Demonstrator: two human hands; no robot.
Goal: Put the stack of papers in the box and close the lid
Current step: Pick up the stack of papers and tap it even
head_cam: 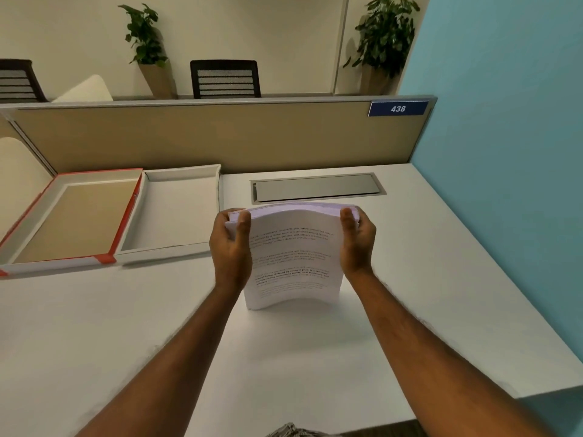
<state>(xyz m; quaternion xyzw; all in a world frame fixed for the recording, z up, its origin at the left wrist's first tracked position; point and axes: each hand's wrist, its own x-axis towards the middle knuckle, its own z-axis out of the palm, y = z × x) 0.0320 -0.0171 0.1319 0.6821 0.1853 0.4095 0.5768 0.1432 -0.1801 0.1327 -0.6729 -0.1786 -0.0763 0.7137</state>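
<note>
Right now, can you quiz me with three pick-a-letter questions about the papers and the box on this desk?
1. Where is the box?
A. left of the papers
B. right of the papers
C. under the desk

2. What colour trims the lid?
A. green
B. red
C. black

3. How is the stack of papers standing?
A. flat in the box
B. upright on its edge on the desk
C. rolled up

Answers: 1 A, the box sits open at the left. 2 B, red edges line the lid. 3 B, the left hand and right hand hold its sides upright.
</note>
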